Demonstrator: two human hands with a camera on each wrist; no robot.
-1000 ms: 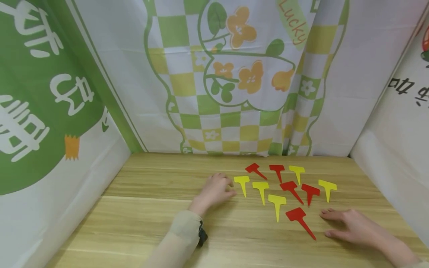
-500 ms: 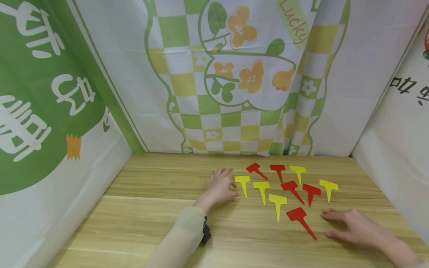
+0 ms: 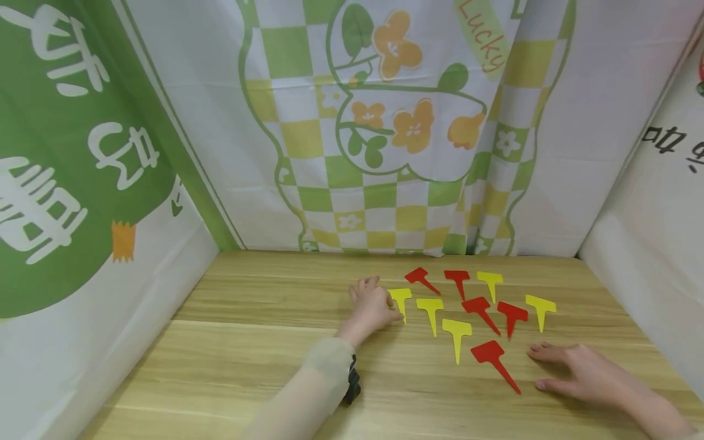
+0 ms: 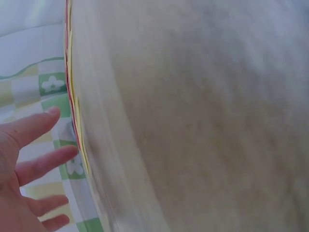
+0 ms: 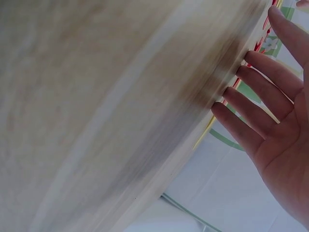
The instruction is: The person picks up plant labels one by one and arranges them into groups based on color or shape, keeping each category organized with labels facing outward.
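L hand [image 3: 374, 307] nearer leftmost yellow T-tag [image 3: 401, 294], R hand [image 3: 584, 371] same spot; hands spread, empty.

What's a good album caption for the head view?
Red and yellow tags on a wooden tabletop, left hand at the leftmost yellow one, right hand nearby.

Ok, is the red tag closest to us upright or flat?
Flat: the red tag lies with its whole T shape along the wooden table.
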